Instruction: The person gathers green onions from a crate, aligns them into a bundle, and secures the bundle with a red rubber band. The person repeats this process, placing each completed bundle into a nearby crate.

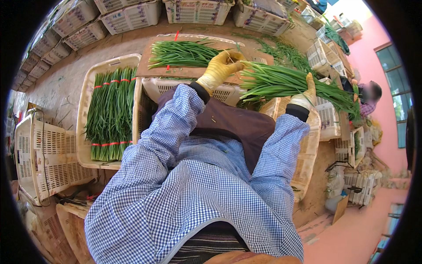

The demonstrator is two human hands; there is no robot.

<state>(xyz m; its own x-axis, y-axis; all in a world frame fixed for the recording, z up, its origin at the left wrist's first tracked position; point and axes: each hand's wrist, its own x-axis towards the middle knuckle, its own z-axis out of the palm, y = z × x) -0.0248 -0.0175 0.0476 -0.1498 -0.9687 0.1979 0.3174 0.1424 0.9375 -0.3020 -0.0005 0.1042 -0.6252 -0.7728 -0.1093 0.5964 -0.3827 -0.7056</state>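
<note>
My right hand [305,94], in a pale yellowed glove, grips a loose bunch of garlic chives [280,79]. Its pale cut ends point left and its green tips spread to the right. At those cut ends, my left hand [224,67], gloved in yellow, pinches a thin pale strand [232,56] between thumb and fingers. Behind the left hand, a second pile of chives [184,52] lies on a brown board [145,62] across a crate. A red strip [177,35] shows at both edges of that pile, passing beneath it.
On the left, a white plastic crate [80,132] holds chive bundles [110,112] bound with red bands. Stacked crates [132,18] line the back. Loose chive leaves [283,52] litter the floor. Another person [367,97] sits at the right. An upended crate [49,158] stands far left.
</note>
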